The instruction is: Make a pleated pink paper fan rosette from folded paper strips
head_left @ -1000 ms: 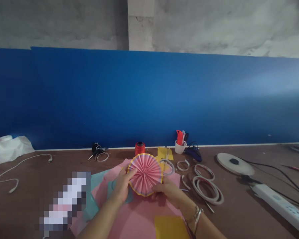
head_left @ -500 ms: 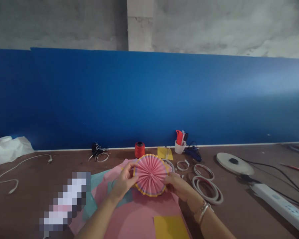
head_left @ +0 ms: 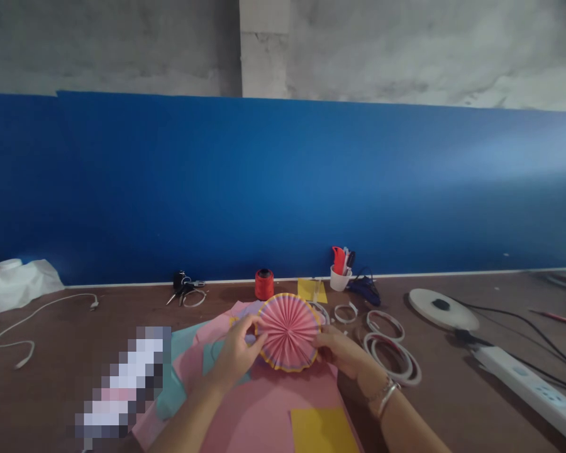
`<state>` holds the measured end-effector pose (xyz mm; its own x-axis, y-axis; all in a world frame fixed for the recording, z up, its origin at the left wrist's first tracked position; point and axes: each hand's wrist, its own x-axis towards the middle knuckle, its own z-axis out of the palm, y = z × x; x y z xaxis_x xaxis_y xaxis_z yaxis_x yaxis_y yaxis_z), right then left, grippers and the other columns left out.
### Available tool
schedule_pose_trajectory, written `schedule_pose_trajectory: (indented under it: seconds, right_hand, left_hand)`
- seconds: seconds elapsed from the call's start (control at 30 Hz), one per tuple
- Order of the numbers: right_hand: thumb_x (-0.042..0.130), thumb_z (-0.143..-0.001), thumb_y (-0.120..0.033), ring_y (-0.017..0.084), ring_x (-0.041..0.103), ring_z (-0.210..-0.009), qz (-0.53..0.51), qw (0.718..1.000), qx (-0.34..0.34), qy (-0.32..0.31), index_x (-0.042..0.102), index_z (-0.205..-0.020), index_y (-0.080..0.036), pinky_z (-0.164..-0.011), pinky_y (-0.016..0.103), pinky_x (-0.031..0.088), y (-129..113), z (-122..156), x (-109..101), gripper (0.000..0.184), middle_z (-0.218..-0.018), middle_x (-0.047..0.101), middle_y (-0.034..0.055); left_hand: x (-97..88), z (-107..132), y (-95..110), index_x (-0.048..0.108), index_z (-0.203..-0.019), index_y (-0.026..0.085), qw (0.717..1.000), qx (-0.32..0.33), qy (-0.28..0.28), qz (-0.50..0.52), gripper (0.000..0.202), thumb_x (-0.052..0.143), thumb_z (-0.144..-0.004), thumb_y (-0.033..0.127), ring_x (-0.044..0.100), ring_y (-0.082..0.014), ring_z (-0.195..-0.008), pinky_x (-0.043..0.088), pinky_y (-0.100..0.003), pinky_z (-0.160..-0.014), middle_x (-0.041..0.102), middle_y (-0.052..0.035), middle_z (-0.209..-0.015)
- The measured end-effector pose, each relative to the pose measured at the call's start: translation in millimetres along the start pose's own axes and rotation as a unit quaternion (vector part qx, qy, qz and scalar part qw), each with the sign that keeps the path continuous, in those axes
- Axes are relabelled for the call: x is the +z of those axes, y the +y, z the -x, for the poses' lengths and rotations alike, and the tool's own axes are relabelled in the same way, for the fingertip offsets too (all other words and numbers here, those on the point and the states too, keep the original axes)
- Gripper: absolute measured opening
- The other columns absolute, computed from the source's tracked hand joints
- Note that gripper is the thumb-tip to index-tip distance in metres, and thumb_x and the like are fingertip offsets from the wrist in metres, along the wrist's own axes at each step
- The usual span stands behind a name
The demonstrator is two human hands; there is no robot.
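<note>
A round pleated paper fan (head_left: 288,331), pink with a yellow and purple rim, is held up just above the table between both hands. My left hand (head_left: 236,353) grips its left edge, thumb on the front. My right hand (head_left: 340,353), with bangles at the wrist, pinches its right edge. Under the hands lie sheets of pink paper (head_left: 264,409), a teal sheet (head_left: 174,384) and a yellow square (head_left: 321,430).
Several white tape rings (head_left: 390,353) lie right of the fan. A red thread spool (head_left: 264,284), keys (head_left: 185,286), a white cup of pens (head_left: 340,272), a white round disc (head_left: 442,309), a power strip (head_left: 532,391) and a white cable (head_left: 33,318) sit on the brown table, backed by a blue board.
The fan has shifted a little to the right and up, and my right hand has moved from its lower edge to its right edge.
</note>
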<state>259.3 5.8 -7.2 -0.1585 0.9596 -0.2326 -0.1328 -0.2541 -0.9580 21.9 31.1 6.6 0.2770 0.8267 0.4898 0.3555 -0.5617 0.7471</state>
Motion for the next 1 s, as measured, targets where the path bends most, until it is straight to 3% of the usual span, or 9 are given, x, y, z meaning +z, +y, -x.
schedule_pose_trajectory:
  seconds: [0.17,0.33,0.47,0.57,0.73,0.9,1.0]
  right_hand:
    - [0.056,-0.052,-0.015,0.005,0.043,-0.040,-0.002,1.000,-0.006,-0.008,0.054,-0.055,-0.016,-0.041,0.017,0.035,2.1,-3.1,-3.6,0.003,-0.046,0.050,-0.0065]
    - [0.060,-0.055,-0.016,0.005,0.045,-0.040,0.007,1.000,-0.006,-0.018,0.055,-0.056,-0.015,-0.043,0.018,0.036,1.9,-1.3,-4.5,0.006,-0.049,0.054,-0.0048]
    - [0.069,-0.057,-0.019,0.008,0.053,-0.050,0.000,0.999,-0.038,-0.039,0.059,-0.081,-0.017,-0.050,0.020,0.041,-6.2,5.1,2.4,0.026,-0.065,0.063,-0.0033]
    - [0.074,-0.059,-0.023,0.009,0.053,-0.051,-0.015,0.995,-0.101,-0.016,0.052,-0.097,-0.022,-0.053,0.022,0.041,-10.5,6.1,6.4,0.044,-0.061,0.059,-0.0070]
    - [0.074,-0.063,-0.028,0.009,0.046,-0.047,0.029,0.977,-0.194,0.079,0.045,-0.090,-0.024,-0.049,0.021,0.034,-7.7,-1.6,5.5,0.039,-0.056,0.055,-0.0085]
    - [0.073,-0.064,-0.031,0.012,0.050,-0.062,0.058,0.959,-0.254,0.109,0.050,-0.077,-0.022,-0.060,0.025,0.038,-5.2,-6.7,4.5,0.028,-0.067,0.055,-0.0047]
    - [0.073,-0.066,-0.034,0.011,0.047,-0.060,0.055,0.957,-0.260,0.120,0.047,-0.071,-0.021,-0.059,0.024,0.037,-5.9,-5.5,7.1,0.029,-0.065,0.050,-0.0053]
  left_hand:
    - [-0.6,0.1,0.4,0.063,-0.081,0.020,0.999,0.030,-0.006,-0.021,0.015,0.051,-0.075,0.013,0.062,-0.0174,-0.076,0.048,-0.028,-0.073,0.066,-0.0022,-0.078]
    - [-1.4,-2.1,-0.8,0.067,-0.078,0.022,1.000,0.007,-0.006,-0.002,0.013,0.056,-0.075,0.017,0.064,-0.0180,-0.074,0.050,-0.028,-0.071,0.070,-0.0025,-0.078]
    - [-0.9,-3.3,-6.7,0.069,-0.075,0.021,1.000,-0.008,0.015,0.001,0.013,0.056,-0.076,0.021,0.065,-0.0180,-0.070,0.050,-0.027,-0.069,0.072,-0.0029,-0.075]
    - [-0.2,-4.2,-10.9,0.069,-0.075,0.021,0.998,-0.033,0.049,0.000,0.013,0.056,-0.077,0.023,0.066,-0.0188,-0.071,0.051,-0.028,-0.070,0.073,-0.0035,-0.075]
    - [0.9,-5.2,-16.1,0.069,-0.076,0.020,0.993,-0.089,0.073,0.021,0.015,0.056,-0.076,0.028,0.067,-0.0201,-0.070,0.051,-0.029,-0.067,0.073,-0.0042,-0.076]
    - [2.0,-5.0,-18.6,0.069,-0.076,0.019,0.990,-0.113,0.066,0.057,0.018,0.057,-0.075,0.032,0.067,-0.0208,-0.070,0.052,-0.030,-0.066,0.073,-0.0047,-0.076]
    - [3.5,-4.5,-19.8,0.069,-0.076,0.018,0.988,-0.118,0.069,0.065,0.019,0.057,-0.074,0.033,0.066,-0.0210,-0.072,0.051,-0.030,-0.068,0.072,-0.0051,-0.076]
